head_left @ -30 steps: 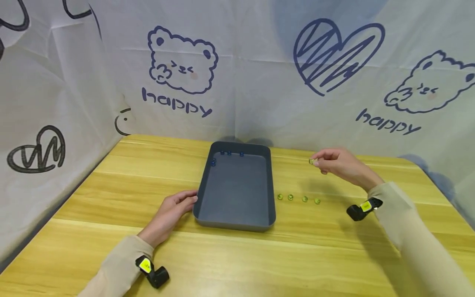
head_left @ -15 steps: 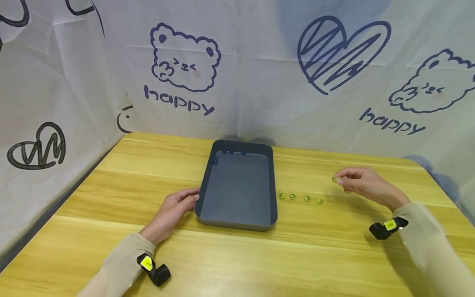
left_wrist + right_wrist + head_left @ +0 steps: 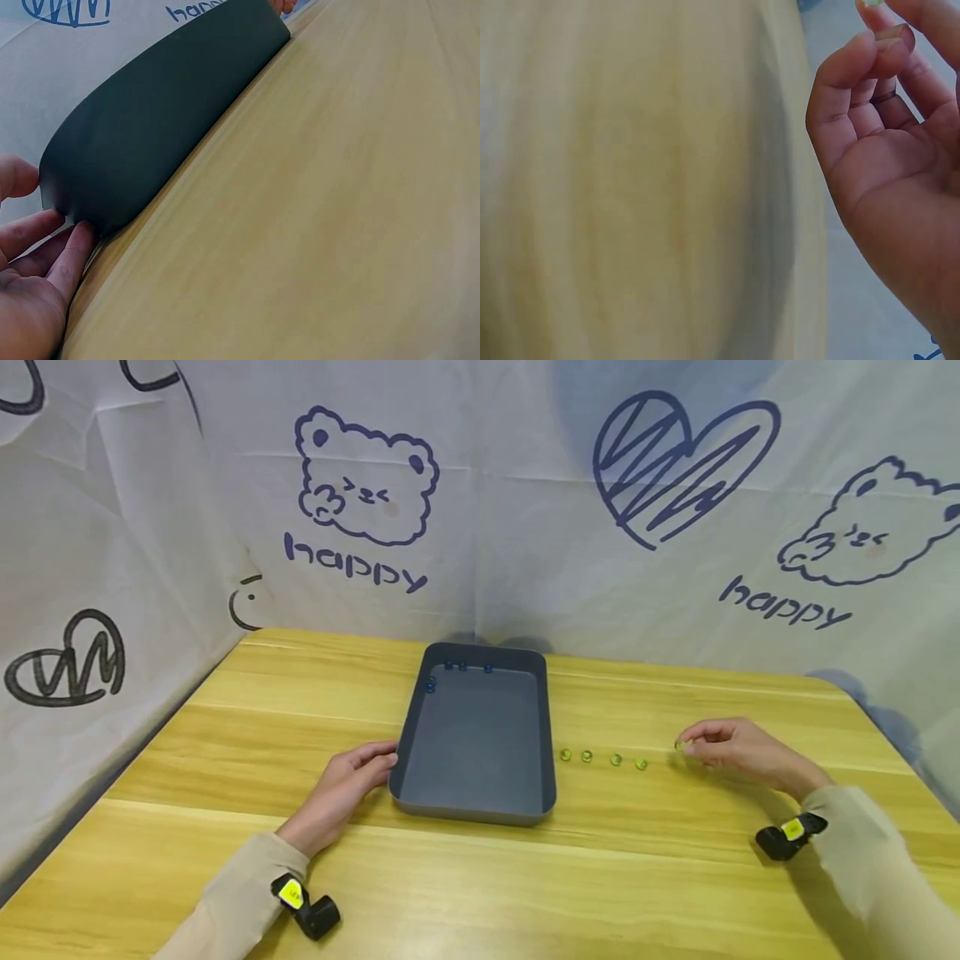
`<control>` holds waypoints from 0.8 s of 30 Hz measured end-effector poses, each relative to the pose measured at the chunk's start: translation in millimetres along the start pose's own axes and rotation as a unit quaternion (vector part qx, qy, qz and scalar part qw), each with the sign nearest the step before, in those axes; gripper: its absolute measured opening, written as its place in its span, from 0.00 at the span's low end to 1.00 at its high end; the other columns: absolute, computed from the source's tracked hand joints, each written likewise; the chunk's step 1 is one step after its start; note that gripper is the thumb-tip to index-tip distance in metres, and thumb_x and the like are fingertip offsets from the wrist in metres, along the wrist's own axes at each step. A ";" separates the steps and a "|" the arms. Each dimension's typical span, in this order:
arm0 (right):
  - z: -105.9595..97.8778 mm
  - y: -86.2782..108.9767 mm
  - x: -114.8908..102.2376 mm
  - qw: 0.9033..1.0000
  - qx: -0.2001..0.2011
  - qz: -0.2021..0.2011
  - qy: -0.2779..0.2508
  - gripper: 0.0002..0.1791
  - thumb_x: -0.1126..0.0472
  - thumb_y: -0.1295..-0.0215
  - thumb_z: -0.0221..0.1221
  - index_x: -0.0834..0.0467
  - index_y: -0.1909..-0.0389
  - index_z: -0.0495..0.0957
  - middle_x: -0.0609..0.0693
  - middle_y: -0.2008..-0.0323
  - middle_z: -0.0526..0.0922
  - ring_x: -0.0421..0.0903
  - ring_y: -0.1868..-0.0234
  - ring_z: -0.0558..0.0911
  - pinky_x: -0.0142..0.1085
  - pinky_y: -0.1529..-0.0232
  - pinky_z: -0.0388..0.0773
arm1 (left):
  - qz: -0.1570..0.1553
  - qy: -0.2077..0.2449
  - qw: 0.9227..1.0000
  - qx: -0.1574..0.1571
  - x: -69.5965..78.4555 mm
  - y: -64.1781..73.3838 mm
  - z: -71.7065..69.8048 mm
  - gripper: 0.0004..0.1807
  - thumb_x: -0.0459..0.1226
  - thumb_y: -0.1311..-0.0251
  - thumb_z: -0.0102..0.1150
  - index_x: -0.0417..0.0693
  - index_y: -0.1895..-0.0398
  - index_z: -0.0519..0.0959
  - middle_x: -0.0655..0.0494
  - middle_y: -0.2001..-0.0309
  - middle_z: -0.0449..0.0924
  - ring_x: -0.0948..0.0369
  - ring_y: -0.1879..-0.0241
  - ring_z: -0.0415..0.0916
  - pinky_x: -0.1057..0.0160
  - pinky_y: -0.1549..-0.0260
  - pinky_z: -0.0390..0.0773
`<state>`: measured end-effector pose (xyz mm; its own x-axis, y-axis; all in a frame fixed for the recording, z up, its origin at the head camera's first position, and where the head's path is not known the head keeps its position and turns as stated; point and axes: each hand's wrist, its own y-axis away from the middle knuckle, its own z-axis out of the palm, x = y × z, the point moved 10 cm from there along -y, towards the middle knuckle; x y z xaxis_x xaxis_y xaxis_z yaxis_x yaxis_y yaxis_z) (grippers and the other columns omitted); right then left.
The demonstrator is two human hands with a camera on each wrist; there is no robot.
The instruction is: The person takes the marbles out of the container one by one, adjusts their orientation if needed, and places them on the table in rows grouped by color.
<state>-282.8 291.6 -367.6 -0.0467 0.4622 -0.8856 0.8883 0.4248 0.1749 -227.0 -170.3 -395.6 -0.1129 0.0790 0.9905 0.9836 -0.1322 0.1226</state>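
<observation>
My right hand [image 3: 750,756] pinches a yellow-green glass marble [image 3: 681,746] between thumb and fingertips, low over the table. In the right wrist view that marble [image 3: 870,3] shows only at the top edge, with the other fingers [image 3: 836,97] loosely bent. Several like marbles [image 3: 616,760] lie in a row to its left, leading up to a dark grey rectangular tray [image 3: 548,735]. My left hand [image 3: 341,793] rests on the table and touches the tray's left side with its fingertips. At the tray's corner, the left wrist view shows these fingers [image 3: 71,259] against the outer wall.
Several dark blue marbles [image 3: 462,667] sit inside the tray, along its far end and far-left corner. The wooden table [image 3: 465,893] runs back to a white cloth [image 3: 517,543] with printed bears and hearts. Each wrist wears a small black camera [image 3: 780,842].
My right hand has moved to the right and down toward the table with the pinched marble, coming level with the row's right end. The left hand stays at the tray.
</observation>
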 end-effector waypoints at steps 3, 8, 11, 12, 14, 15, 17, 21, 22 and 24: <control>2.9 0.1 5.1 0.999 0.002 0.020 0.027 0.17 0.60 0.32 0.60 0.71 0.52 0.77 0.48 0.74 0.76 0.41 0.75 0.73 0.32 0.75 0.75 | -0.001 -0.002 1.000 0.000 -0.5 0.9 0.0 0.26 0.38 0.28 0.49 0.30 0.33 0.65 0.35 0.35 0.65 0.49 0.40 0.69 0.62 0.42 0.72; 6.2 2.1 10.6 0.998 0.006 0.047 0.052 0.19 0.58 0.34 0.61 0.70 0.52 0.77 0.50 0.75 0.76 0.41 0.76 0.72 0.31 0.75 0.74 | -0.002 -0.003 1.000 0.000 -1.1 1.6 0.4 0.26 0.38 0.28 0.49 0.30 0.34 0.65 0.35 0.35 0.65 0.49 0.40 0.69 0.63 0.43 0.72; 7.7 2.8 10.3 0.997 0.008 0.047 0.063 0.20 0.58 0.34 0.62 0.71 0.52 0.77 0.51 0.75 0.75 0.42 0.75 0.73 0.31 0.75 0.74 | -0.004 -0.002 1.000 0.001 -1.5 1.2 -0.3 0.26 0.38 0.28 0.49 0.30 0.34 0.65 0.36 0.35 0.66 0.50 0.40 0.70 0.64 0.43 0.73; 7.8 2.6 10.5 0.997 0.009 0.046 0.068 0.19 0.58 0.35 0.62 0.70 0.52 0.77 0.51 0.75 0.75 0.42 0.75 0.73 0.31 0.74 0.74 | -0.004 -0.002 1.000 0.002 -1.6 1.1 -0.7 0.26 0.38 0.28 0.49 0.30 0.34 0.65 0.36 0.35 0.66 0.50 0.40 0.70 0.64 0.44 0.73; 8.5 1.6 10.4 0.996 0.009 0.043 0.081 0.19 0.58 0.35 0.63 0.69 0.52 0.78 0.51 0.75 0.76 0.42 0.75 0.73 0.31 0.73 0.74 | -0.003 -0.001 1.000 0.002 -1.4 0.8 -1.5 0.25 0.38 0.28 0.49 0.30 0.34 0.66 0.36 0.36 0.67 0.50 0.41 0.70 0.65 0.44 0.73; 9.0 0.9 10.3 0.995 0.008 0.041 0.086 0.19 0.58 0.36 0.63 0.69 0.53 0.78 0.51 0.75 0.76 0.42 0.75 0.73 0.31 0.73 0.75 | -0.004 -0.002 1.000 0.002 -1.3 0.6 -1.8 0.25 0.38 0.28 0.49 0.31 0.34 0.66 0.36 0.36 0.67 0.50 0.41 0.71 0.65 0.44 0.73; 10.1 -0.6 10.7 0.995 0.005 0.041 0.091 0.19 0.58 0.36 0.63 0.69 0.53 0.79 0.51 0.74 0.76 0.42 0.74 0.74 0.32 0.72 0.75 | -0.003 -0.002 1.000 0.001 -0.7 0.5 -2.0 0.25 0.38 0.28 0.49 0.31 0.34 0.66 0.36 0.36 0.67 0.50 0.41 0.71 0.65 0.44 0.73; 12.2 -2.3 11.8 0.995 -0.003 0.043 0.089 0.18 0.58 0.36 0.63 0.69 0.53 0.79 0.50 0.74 0.77 0.42 0.75 0.74 0.32 0.72 0.75 | -0.002 -0.001 1.000 -0.003 0.7 0.2 -1.2 0.26 0.39 0.28 0.49 0.30 0.34 0.65 0.36 0.35 0.66 0.50 0.40 0.70 0.66 0.44 0.73; 12.8 -2.6 11.8 0.995 -0.005 0.042 0.089 0.18 0.58 0.35 0.63 0.69 0.53 0.79 0.50 0.74 0.77 0.42 0.75 0.74 0.32 0.72 0.75 | -0.002 -0.001 1.000 -0.004 1.0 0.2 -0.7 0.26 0.39 0.28 0.49 0.30 0.33 0.65 0.36 0.35 0.66 0.50 0.40 0.70 0.65 0.44 0.73; 14.0 -2.8 11.4 0.995 -0.011 0.039 0.090 0.18 0.58 0.35 0.63 0.69 0.54 0.79 0.50 0.73 0.79 0.41 0.75 0.73 0.32 0.73 0.76 | -0.002 0.000 1.000 -0.007 1.4 0.0 0.2 0.26 0.39 0.28 0.49 0.30 0.33 0.64 0.36 0.35 0.65 0.50 0.40 0.70 0.65 0.44 0.73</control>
<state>-279.4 284.8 -384.2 -0.0605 0.6253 -0.7780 0.8825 0.3977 0.2510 -227.2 -170.0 -394.2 -0.1165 0.0800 0.9900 0.9811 -0.1456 0.1272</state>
